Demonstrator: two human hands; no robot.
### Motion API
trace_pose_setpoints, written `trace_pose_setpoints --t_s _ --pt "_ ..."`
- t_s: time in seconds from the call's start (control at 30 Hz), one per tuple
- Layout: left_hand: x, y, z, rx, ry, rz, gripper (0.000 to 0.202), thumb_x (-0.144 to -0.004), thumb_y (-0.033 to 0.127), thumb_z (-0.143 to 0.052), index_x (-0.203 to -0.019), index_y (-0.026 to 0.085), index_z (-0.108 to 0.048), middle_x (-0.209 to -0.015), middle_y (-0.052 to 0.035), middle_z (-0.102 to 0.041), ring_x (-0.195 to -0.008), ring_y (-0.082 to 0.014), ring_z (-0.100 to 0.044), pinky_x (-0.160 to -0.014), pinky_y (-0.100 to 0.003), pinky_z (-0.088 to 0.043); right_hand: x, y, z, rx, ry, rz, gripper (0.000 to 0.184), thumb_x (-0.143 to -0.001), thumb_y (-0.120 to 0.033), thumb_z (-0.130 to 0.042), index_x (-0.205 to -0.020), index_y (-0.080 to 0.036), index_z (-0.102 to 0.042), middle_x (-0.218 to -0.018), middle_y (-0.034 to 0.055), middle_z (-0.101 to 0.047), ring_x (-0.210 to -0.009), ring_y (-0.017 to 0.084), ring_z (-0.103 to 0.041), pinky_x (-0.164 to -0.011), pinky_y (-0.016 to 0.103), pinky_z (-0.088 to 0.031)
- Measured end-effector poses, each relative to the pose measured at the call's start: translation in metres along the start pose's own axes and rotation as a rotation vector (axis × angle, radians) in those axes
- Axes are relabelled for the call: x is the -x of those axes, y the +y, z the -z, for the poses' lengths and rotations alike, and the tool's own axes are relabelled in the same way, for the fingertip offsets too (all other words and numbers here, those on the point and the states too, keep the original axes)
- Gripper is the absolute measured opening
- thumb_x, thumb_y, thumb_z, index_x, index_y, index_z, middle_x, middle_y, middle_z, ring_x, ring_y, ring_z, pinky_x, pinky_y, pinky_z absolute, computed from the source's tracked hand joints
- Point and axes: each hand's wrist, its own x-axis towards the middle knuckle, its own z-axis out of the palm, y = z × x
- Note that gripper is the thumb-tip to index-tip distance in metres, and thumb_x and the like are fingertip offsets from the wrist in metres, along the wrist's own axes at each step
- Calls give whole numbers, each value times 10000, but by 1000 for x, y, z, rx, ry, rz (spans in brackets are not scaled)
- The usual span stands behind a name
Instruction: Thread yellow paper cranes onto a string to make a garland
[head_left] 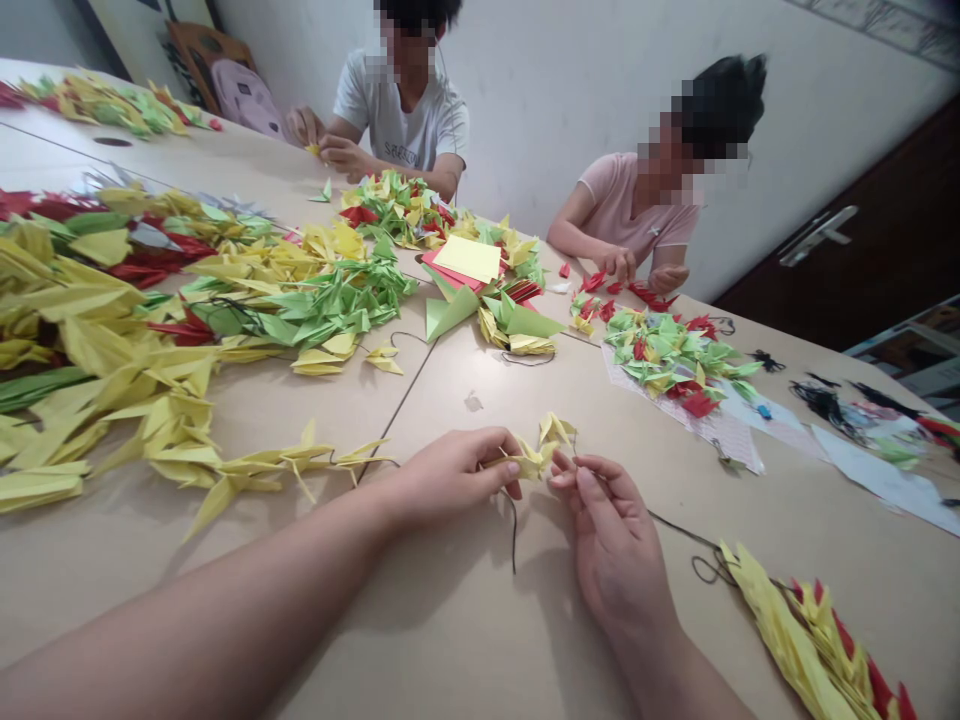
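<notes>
Over the table, my left hand (pixel 469 465) pinches a yellow folded paper crane (pixel 531 460) between thumb and fingers. A second yellow paper piece (pixel 556 430) stands just above it. My right hand (pixel 611 520) is closed, its thumb and fingertips pinching a thin dark cord right beside the crane. One loose end of black cord (pixel 514 535) hangs below my left hand. More black cord (pixel 679 528) runs from behind my right hand to a strung bundle of yellow and red paper cranes (pixel 810 640) at the lower right.
Piles of yellow, green and red paper cranes (pixel 142 350) cover the left side. Square paper sheets (pixel 469 258) lie stacked mid-table. Two people (pixel 405 110) sit across, hands at folded paper. Green and red cranes (pixel 660 350), white sheets (pixel 885 480) and black cord bundles (pixel 821 405) lie right.
</notes>
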Motion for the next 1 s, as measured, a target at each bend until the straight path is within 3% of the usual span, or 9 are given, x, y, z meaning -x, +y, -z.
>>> trace_pose_setpoints --t_s 0.2,0.47,0.77,1.0 --pt "0 0 0 -22 -15 -12 200 -828 351 -443 -856 182 -547 -836 -16 -671 -736 -124 -567 -657 -235 -413 0 0 0 -14 -24 -6 99 -734 -283 -614 -817 -231 -606 -640 -17 -632 -676 136 -583 -766 346 -435" --pt "0 1 -1 -57 -32 -62 201 -841 337 -429 -828 183 -557 -821 2 -652 -713 -106 -551 -630 -211 -403 0 -2 -1 -50 15 2 94 -719 -270 -628 -798 -222 -611 -624 -22 -625 -661 120 -575 -749 320 -447" --pt "4 4 -4 -568 252 -418 192 -857 269 -412 -800 189 -576 -754 -32 -642 -719 -141 -551 -708 -266 -402 -3 -2 2 -5 77 -7 138 -712 -295 -632 -823 -220 -596 -652 -11 -618 -656 128 -559 -678 292 -429" --pt "4 2 -4 -598 327 -425 150 -838 241 -435 -795 193 -571 -768 -23 -653 -739 -142 -567 -724 -273 -408 -3 -2 1 7 59 -58 162 -699 -310 -649 -823 -219 -599 -641 -10 -624 -622 119 -535 -638 271 -417"
